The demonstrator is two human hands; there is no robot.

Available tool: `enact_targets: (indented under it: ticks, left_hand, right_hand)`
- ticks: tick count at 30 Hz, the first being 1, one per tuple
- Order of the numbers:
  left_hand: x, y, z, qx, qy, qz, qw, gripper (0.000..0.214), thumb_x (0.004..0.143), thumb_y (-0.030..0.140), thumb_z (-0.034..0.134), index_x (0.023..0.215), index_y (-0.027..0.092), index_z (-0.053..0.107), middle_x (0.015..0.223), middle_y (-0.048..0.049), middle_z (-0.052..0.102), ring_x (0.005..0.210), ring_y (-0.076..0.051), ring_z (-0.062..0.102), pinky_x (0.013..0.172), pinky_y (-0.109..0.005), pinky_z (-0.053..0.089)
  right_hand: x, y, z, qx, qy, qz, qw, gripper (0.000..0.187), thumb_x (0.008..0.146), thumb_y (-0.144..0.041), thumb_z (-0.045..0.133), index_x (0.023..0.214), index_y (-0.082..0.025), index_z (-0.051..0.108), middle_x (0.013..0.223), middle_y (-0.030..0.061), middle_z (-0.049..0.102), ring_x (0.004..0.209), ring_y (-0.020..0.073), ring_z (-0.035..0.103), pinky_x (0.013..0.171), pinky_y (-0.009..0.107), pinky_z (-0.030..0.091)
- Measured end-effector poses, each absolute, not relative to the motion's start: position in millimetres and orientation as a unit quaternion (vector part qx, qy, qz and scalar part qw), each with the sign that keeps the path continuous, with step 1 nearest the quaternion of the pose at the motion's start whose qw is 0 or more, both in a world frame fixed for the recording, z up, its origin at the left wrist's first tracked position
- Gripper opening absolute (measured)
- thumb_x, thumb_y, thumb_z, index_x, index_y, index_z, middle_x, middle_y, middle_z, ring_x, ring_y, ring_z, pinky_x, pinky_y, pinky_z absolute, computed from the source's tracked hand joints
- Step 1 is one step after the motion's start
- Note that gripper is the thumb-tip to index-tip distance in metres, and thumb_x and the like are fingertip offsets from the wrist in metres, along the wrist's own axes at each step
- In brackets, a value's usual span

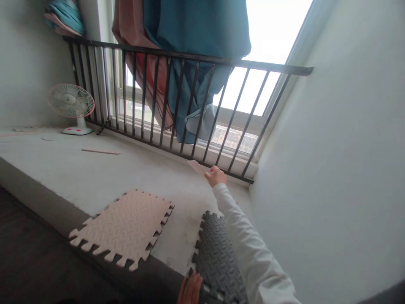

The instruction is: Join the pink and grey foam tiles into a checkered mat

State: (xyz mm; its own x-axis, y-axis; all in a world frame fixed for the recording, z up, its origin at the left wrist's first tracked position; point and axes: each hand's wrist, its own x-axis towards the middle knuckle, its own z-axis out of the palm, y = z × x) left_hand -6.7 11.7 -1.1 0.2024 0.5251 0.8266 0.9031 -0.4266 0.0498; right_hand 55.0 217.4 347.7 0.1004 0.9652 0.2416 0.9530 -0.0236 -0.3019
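My right hand (215,175) reaches far forward in a white sleeve to the base of the black railing (177,57) and grips a thin pale pink strip (196,166) lying on the grey ledge (63,169). At the bottom of the view my left hand (190,289) rests on the near edge of a dark grey foam puzzle mat (218,257). Left of it, with a gap between them, a pale pink foam puzzle mat (126,226) lies with its near teeth overhanging the ledge's front edge.
A small white and pink fan (71,105) stands at the far left of the ledge. Another pale strip (100,151) lies near it. Blue and pink cloth (196,38) hangs over the railing before the window. A white wall (332,169) closes the right side.
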Motion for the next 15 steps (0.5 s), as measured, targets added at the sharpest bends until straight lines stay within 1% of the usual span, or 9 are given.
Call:
enact_targets:
  ticks: [2,4,6,7,9,12,13,15]
  left_hand:
    - [-19,7,8,-0.742,-0.48,-0.4,0.243,0.034,0.073,0.025,0.042,0.104,0.021,0.055,0.096,-0.0023,0.067,0.091,-0.013,0.059,0.073,-0.024,0.05]
    - [-35,2,15,-0.725,-0.498,-0.41,0.242,0.037,0.073,0.025,0.044,0.109,0.019,0.051,0.099,-0.005,0.065,0.092,-0.015,0.059,0.07,-0.026,0.052]
    - [-57,-3,20,-0.684,-0.534,-0.437,0.236,0.036,0.073,0.025,0.044,0.108,0.019,0.05,0.095,-0.0081,0.064,0.088,-0.019,0.06,0.066,-0.03,0.052]
    - [-72,-6,23,-0.654,-0.561,-0.453,0.229,0.035,0.073,0.024,0.043,0.107,0.018,0.049,0.093,-0.0095,0.064,0.086,-0.02,0.06,0.065,-0.032,0.052]
    - [-107,-10,34,-0.593,-0.615,-0.482,0.197,0.031,0.075,0.025,0.041,0.103,0.017,0.049,0.092,-0.011,0.061,0.086,-0.022,0.058,0.069,-0.035,0.051]
    - [-168,-10,64,-0.536,-0.677,-0.49,0.121,0.03,0.076,0.028,0.037,0.101,0.016,0.049,0.1,-0.0122,0.056,0.098,-0.021,0.053,0.086,-0.036,0.044]
    - [-188,-8,76,-0.517,-0.706,-0.471,0.113,0.031,0.076,0.028,0.036,0.099,0.015,0.05,0.102,-0.0132,0.055,0.1,-0.022,0.051,0.089,-0.036,0.042]
    - [-222,-1,96,-0.486,-0.765,-0.413,0.09,0.031,0.075,0.027,0.034,0.095,0.012,0.053,0.102,-0.0151,0.055,0.099,-0.023,0.051,0.089,-0.035,0.041]
  right_hand:
    - [-3,184,337,-0.68,-0.709,0.03,0.184,0.029,0.077,-0.038,0.043,0.097,-0.019,0.052,0.091,0.0059,0.063,0.085,0.0188,0.057,0.069,0.029,0.041]
    - [-57,145,318,-0.598,-0.788,0.039,0.142,0.032,0.078,-0.041,0.038,0.098,-0.02,0.053,0.093,0.0075,0.063,0.085,0.0203,0.057,0.068,0.03,0.043]
    - [-98,106,294,-0.504,-0.857,0.063,0.09,0.043,0.074,-0.053,0.038,0.098,-0.021,0.054,0.093,0.0083,0.063,0.083,0.0231,0.058,0.064,0.032,0.045]
    - [-111,89,282,-0.465,-0.879,0.081,0.064,0.046,0.072,-0.057,0.039,0.097,-0.022,0.056,0.094,0.0079,0.063,0.082,0.0236,0.059,0.062,0.032,0.045]
    - [-121,66,261,-0.411,-0.903,0.117,0.039,0.043,0.069,-0.056,0.043,0.096,-0.025,0.057,0.098,0.006,0.063,0.083,0.0223,0.059,0.064,0.029,0.046]
    - [-97,60,238,-0.45,-0.881,0.141,0.029,0.037,0.07,-0.048,0.047,0.099,-0.027,0.057,0.105,0.0039,0.06,0.094,0.0208,0.056,0.075,0.028,0.044]
    - [-82,64,232,-0.484,-0.862,0.146,0.015,0.036,0.071,-0.044,0.047,0.101,-0.027,0.056,0.107,0.0033,0.059,0.096,0.0202,0.055,0.078,0.028,0.043]
    - [-44,77,220,-0.528,-0.837,0.143,-0.001,0.037,0.072,-0.039,0.046,0.104,-0.023,0.055,0.111,0.0072,0.056,0.1,0.0221,0.052,0.081,0.032,0.042]
